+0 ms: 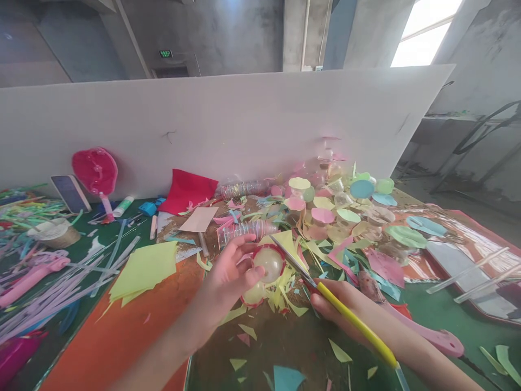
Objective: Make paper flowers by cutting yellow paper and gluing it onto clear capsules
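Note:
Near the middle of the worktable, my left hand (238,266) holds a small clear round plastic piece (269,263) with a red rim between curled fingers and thumb. A similar rounded piece (254,295) shows just below it; whether it is joined to the first, I cannot tell. My right hand (334,304) is closed around a slim tool with a yellow handle (354,320) and a pointed metal front. Its tip reaches the red rim's upper right side. Yellow paper strips (280,296) lie under the held piece.
Clear plastic pieces topped with coloured paper discs (323,215) crowd the back right. A pink glue gun (431,331) lies right of my right hand. Yellow paper sheets (144,269), plastic strips (97,288) and a phone (70,193) are at left. A white board (203,125) stands behind.

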Demonstrator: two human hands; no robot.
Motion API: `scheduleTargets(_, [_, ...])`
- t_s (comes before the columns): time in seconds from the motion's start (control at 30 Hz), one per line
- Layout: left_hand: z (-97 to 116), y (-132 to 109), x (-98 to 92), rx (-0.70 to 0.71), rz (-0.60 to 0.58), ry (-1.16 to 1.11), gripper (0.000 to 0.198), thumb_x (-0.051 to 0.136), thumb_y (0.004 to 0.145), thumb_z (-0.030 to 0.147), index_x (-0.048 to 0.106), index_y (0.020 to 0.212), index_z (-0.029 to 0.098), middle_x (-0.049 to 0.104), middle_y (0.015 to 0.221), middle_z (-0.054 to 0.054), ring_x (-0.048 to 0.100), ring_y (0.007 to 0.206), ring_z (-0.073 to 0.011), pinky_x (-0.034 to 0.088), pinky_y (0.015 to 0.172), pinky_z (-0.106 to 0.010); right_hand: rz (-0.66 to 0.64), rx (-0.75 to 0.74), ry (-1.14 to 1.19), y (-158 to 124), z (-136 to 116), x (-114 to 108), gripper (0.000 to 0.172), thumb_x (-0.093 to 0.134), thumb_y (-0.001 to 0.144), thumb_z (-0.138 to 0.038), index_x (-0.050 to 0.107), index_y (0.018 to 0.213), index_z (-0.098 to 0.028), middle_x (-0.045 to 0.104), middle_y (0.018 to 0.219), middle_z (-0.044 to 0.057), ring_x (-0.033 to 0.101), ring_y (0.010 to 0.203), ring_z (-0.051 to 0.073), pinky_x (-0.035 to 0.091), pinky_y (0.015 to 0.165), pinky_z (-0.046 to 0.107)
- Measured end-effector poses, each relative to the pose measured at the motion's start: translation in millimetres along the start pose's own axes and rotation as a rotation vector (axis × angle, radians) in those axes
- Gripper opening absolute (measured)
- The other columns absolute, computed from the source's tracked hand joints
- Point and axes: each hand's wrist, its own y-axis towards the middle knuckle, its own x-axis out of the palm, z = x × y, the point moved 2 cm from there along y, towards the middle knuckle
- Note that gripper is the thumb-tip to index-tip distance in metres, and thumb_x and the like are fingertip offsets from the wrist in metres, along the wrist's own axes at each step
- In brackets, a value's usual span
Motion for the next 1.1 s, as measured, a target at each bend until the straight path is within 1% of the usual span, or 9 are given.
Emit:
scheduleTargets(0.17, [1.8, -4.3, 10.3, -0.042, -0.008, -0.034, 0.054, 0.074, 0.078, 0.043, 0.048, 0.123, 0.028, 0.055, 0.127, -0.007, 0.055, 0.119, -0.0266, 0.047, 0.092, -0.034, -0.016, 0.024, 0.022, 4.1, 7.6, 3.1, 0.055, 0.036, 0.087, -0.073, 0.039, 0.072, -0.021, 0.035, 0.068, -0.004, 0.028, 0.06, 0.011, 0.025, 0.052, 0.025])
scheduleTargets(0.3, [3.6, -5.0, 10.6, -0.041, 0.032, -0.034, 0.053, 0.073, 0.078, 0.044, 0.048, 0.122, 0.027, 0.057, 0.125, -0.007, 0.057, 0.115, -0.0254, 0.048, 0.091, -0.033, 0.003, 0.013, -0.008, 7.1, 15.4, 4.7, 0.054, 0.038, 0.088, -0.072, 0.038, 0.07, -0.02, 0.035, 0.068, -0.004, 0.027, 0.061, 0.011, 0.024, 0.053, 0.025])
scheduleTargets(0.47, [1.9, -3.8, 9.4, -0.054, 0.028, -0.07, 0.056, 0.075, 0.077, 0.044, 0.045, 0.121, 0.027, 0.06, 0.119, -0.006, 0.058, 0.114, -0.0257, 0.048, 0.09, -0.033, -0.012, -0.003, -0.032, 8.8, 15.3, 1.7, 0.052, 0.044, 0.087, -0.068, 0.036, 0.067, -0.021, 0.033, 0.066, -0.005, 0.025, 0.059, 0.011, 0.023, 0.053, 0.025])
scheduleTargets(0.53, [2.0, -3.0, 8.2, -0.052, 0.016, -0.08, 0.056, 0.075, 0.076, 0.044, 0.045, 0.121, 0.027, 0.06, 0.119, -0.006, 0.059, 0.112, -0.0256, 0.049, 0.088, -0.032, -0.028, -0.031, 0.001, 7.6, 13.6, -0.6, 0.051, 0.047, 0.086, -0.068, 0.037, 0.069, -0.021, 0.034, 0.067, -0.005, 0.026, 0.06, 0.011, 0.024, 0.053, 0.025])
scheduleTargets(0.6, [2.6, -2.1, 6.6, -0.054, 0.003, -0.08, 0.058, 0.076, 0.076, 0.045, 0.044, 0.12, 0.027, 0.06, 0.12, -0.007, 0.059, 0.112, -0.0255, 0.049, 0.087, -0.032, -0.045, -0.066, 0.017, 4.8, 12.6, -2.8, 0.05, 0.045, 0.086, -0.069, 0.04, 0.074, -0.021, 0.037, 0.07, -0.004, 0.029, 0.062, 0.011, 0.026, 0.054, 0.025])
scheduleTargets(0.7, [3.8, -1.2, 3.9, -0.048, -0.012, -0.067, 0.057, 0.076, 0.076, 0.043, 0.044, 0.121, 0.027, 0.059, 0.121, -0.007, 0.058, 0.113, -0.0243, 0.049, 0.087, -0.03, -0.069, -0.111, -0.024, -0.3, 12.3, -5.4, 0.053, 0.037, 0.087, -0.072, 0.045, 0.085, -0.02, 0.045, 0.077, -0.001, 0.038, 0.067, 0.014, 0.032, 0.059, 0.026])
scheduleTargets(0.77, [3.6, -0.5, 2.2, -0.041, -0.041, -0.055, 0.057, 0.077, 0.075, 0.042, 0.045, 0.121, 0.027, 0.06, 0.12, -0.007, 0.058, 0.112, -0.0234, 0.05, 0.085, -0.028, -0.083, -0.116, -0.058, -2.3, 12.3, -6.2, 0.056, 0.032, 0.087, -0.074, 0.047, 0.089, -0.02, 0.047, 0.08, 0.001, 0.041, 0.07, 0.016, 0.034, 0.061, 0.027])
scheduleTargets(0.93, [0.4, 3.5, -4.5, -0.042, -0.111, -0.003, 0.058, 0.078, 0.074, 0.042, 0.046, 0.12, 0.027, 0.059, 0.121, -0.007, 0.057, 0.111, -0.024, 0.05, 0.085, -0.03, -0.101, -0.098, -0.074, -0.1, 11.8, -6.4, 0.054, 0.032, 0.088, -0.072, 0.045, 0.089, -0.02, 0.044, 0.078, -0.001, 0.037, 0.068, 0.014, 0.032, 0.061, 0.026])
scheduleTargets(1.1, [0.1, 8.3, -9.3, -0.04, -0.144, 0.011, 0.057, 0.078, 0.074, 0.042, 0.046, 0.12, 0.028, 0.055, 0.125, -0.007, 0.056, 0.112, -0.0235, 0.05, 0.084, -0.029, -0.096, -0.088, -0.008, 4.6, 13.0, -6.4, 0.05, 0.043, 0.088, -0.069, 0.041, 0.079, -0.02, 0.038, 0.073, -0.005, 0.03, 0.064, 0.011, 0.026, 0.056, 0.024])
